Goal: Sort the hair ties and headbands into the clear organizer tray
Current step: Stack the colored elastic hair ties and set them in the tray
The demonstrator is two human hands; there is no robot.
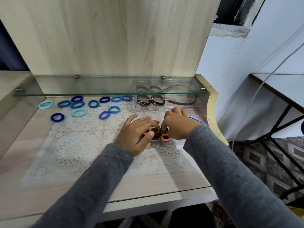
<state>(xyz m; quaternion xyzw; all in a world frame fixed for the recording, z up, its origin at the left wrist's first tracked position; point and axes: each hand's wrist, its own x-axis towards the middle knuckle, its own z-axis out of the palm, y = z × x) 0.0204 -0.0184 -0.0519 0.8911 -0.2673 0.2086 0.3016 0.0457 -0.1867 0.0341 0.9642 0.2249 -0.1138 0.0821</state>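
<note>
L hand [137,134] spread, pressing coloured ties [156,137] into tray [178,141] at counter's [164,183] right edge; R hand [178,125] pinches one; ties look light, soft, springy (grip by rim, prob. won't slip).

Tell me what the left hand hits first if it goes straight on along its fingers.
The left hand points right and away over the stacked colourful hair ties. First contact is probably the right hand, whose fingers are right ahead. Depth unclear.

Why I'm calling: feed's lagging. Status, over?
Left hand presses coloured ties in tray; right hand curled on them. Blue ties loose on mat. Nothing blocking.
</note>
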